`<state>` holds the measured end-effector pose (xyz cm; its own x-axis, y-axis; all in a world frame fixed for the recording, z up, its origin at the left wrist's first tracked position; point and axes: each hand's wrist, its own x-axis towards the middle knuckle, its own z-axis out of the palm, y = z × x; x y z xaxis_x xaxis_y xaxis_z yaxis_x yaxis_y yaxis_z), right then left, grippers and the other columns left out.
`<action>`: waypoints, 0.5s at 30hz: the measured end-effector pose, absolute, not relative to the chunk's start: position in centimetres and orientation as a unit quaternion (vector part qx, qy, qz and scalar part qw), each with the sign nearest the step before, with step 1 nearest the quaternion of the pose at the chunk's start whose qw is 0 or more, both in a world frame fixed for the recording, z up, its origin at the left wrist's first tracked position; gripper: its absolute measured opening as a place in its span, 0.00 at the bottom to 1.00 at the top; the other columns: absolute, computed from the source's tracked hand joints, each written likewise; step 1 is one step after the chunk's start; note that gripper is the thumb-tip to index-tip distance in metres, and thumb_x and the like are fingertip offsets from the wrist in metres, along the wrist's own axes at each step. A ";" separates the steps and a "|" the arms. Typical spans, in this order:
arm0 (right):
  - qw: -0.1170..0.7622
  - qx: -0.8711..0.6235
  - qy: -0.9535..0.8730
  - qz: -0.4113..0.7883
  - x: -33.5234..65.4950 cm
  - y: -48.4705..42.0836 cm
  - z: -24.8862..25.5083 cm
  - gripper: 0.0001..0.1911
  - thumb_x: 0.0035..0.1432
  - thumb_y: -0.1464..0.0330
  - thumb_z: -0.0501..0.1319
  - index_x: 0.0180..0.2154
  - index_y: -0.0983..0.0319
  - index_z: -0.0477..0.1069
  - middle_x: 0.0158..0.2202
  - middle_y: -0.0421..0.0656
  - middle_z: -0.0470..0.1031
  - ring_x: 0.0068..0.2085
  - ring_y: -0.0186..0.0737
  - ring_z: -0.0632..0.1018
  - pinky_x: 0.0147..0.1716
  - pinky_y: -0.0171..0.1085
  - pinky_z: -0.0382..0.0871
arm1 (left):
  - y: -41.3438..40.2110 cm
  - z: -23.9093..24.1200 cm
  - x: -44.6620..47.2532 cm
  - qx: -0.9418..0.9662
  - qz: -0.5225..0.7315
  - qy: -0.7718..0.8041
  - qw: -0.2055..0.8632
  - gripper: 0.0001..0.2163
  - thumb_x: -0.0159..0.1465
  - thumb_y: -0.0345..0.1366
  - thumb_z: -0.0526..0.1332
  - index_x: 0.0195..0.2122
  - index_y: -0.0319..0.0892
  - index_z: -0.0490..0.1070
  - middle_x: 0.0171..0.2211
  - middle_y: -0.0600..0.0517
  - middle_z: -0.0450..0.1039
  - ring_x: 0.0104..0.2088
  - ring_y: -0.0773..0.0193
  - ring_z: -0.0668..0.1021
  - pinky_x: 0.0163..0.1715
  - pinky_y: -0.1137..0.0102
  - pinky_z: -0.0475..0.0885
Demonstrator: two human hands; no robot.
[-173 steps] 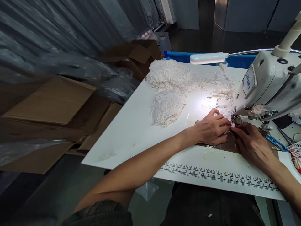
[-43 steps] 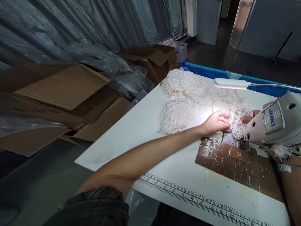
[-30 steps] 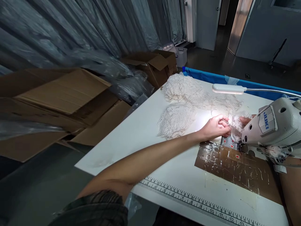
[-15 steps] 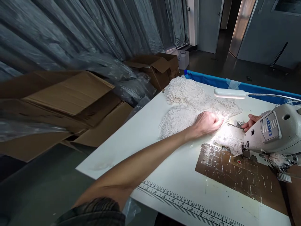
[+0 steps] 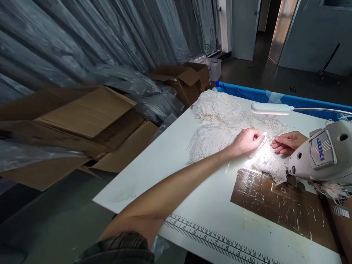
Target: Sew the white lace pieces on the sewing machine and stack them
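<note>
My left hand (image 5: 248,140) is closed in a pinch on the upper end of a white lace piece (image 5: 267,164), raised a little off the table under bright light. The lace runs down from there to the sewing machine (image 5: 327,157), where its lower end lies by the needle area; the needle itself is hidden. Just right of the left hand, my right hand (image 5: 290,142) reaches out from behind the machine head. Its thumb and fingertips are pressed together, and what they hold is too small to name. A heap of white lace (image 5: 217,106) lies beyond my left forearm.
A white lamp (image 5: 272,107) on a flexible neck hangs over the lace. A scratched brown plate (image 5: 275,205) covers the table in front of the machine. A printed ruler (image 5: 209,238) runs along the near edge. Open cardboard boxes (image 5: 90,110) stand left of the table.
My right hand has come out from behind the machine head, leftward toward my left hand. My left hand now shows a raised end of lace in its pinch. The view has shifted slightly.
</note>
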<state>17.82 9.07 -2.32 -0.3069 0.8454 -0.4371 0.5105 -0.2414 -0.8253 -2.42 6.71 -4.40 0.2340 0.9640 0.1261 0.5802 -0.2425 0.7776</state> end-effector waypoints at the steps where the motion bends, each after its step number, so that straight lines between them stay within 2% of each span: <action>1: 0.139 -0.569 -0.588 0.557 17.5 9.3 -2.1 0.12 0.65 0.62 0.60 0.40 0.65 0.73 0.39 0.45 0.76 0.36 0.35 0.78 0.37 0.38 0.76 | 6.7 -4.4 -2.5 0.704 0.335 0.531 0.332 0.17 0.63 0.34 0.55 0.17 0.42 0.55 0.19 0.56 0.57 0.22 0.69 0.61 0.25 0.71 0.55; 4: 0.124 -0.565 -0.574 0.580 16.4 9.7 -1.7 0.12 0.60 0.62 0.64 0.36 0.65 0.76 0.38 0.47 0.78 0.37 0.36 0.79 0.34 0.32 0.76 | 6.8 -4.3 -2.6 0.664 0.380 0.506 0.399 0.18 0.62 0.34 0.55 0.17 0.43 0.49 0.17 0.59 0.48 0.21 0.71 0.56 0.24 0.72 0.51; 6: 0.133 -0.559 -0.576 0.581 15.8 9.7 -1.6 0.11 0.56 0.62 0.67 0.33 0.64 0.77 0.36 0.47 0.79 0.36 0.35 0.79 0.31 0.29 0.75 | 6.9 -4.2 -2.7 0.642 0.397 0.488 0.438 0.18 0.61 0.34 0.55 0.17 0.43 0.49 0.17 0.59 0.48 0.21 0.71 0.56 0.23 0.73 0.50; 8: 0.144 -0.556 -0.583 0.575 15.5 9.6 -1.7 0.10 0.51 0.64 0.70 0.29 0.65 0.76 0.30 0.44 0.78 0.31 0.32 0.77 0.25 0.26 0.71 | 6.9 -4.2 -2.7 0.614 0.414 0.473 0.477 0.16 0.60 0.34 0.55 0.17 0.43 0.50 0.18 0.59 0.50 0.21 0.72 0.56 0.23 0.73 0.51; 11: 0.159 -0.552 -0.591 0.567 15.7 9.7 -2.1 0.14 0.44 0.66 0.74 0.21 0.64 0.70 0.20 0.38 0.73 0.19 0.24 0.67 0.15 0.23 0.59 | 6.9 -4.4 -2.6 0.577 0.442 0.469 0.502 0.14 0.59 0.34 0.54 0.18 0.42 0.52 0.19 0.59 0.52 0.22 0.72 0.58 0.24 0.74 0.53; 13: 0.160 -0.554 -0.590 0.566 16.2 10.0 -2.4 0.15 0.43 0.65 0.74 0.21 0.64 0.69 0.18 0.37 0.72 0.16 0.22 0.63 0.13 0.24 0.56 | 6.9 -4.6 -2.5 0.567 0.454 0.482 0.490 0.13 0.59 0.33 0.55 0.19 0.41 0.54 0.19 0.59 0.53 0.22 0.72 0.58 0.24 0.75 0.54; 15: 0.159 -0.559 -0.587 0.563 16.7 10.3 -2.8 0.12 0.47 0.65 0.72 0.26 0.65 0.73 0.20 0.39 0.75 0.16 0.22 0.64 0.14 0.24 0.59 | 6.9 -4.8 -2.4 0.566 0.458 0.497 0.471 0.13 0.58 0.33 0.55 0.19 0.41 0.55 0.19 0.59 0.53 0.22 0.72 0.58 0.24 0.75 0.54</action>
<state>16.66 10.26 -2.75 -0.3232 0.8362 -0.4430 0.4772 -0.2603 -0.8394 -2.37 6.90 -4.75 0.0850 0.9951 0.0506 0.1313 -0.0615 0.9894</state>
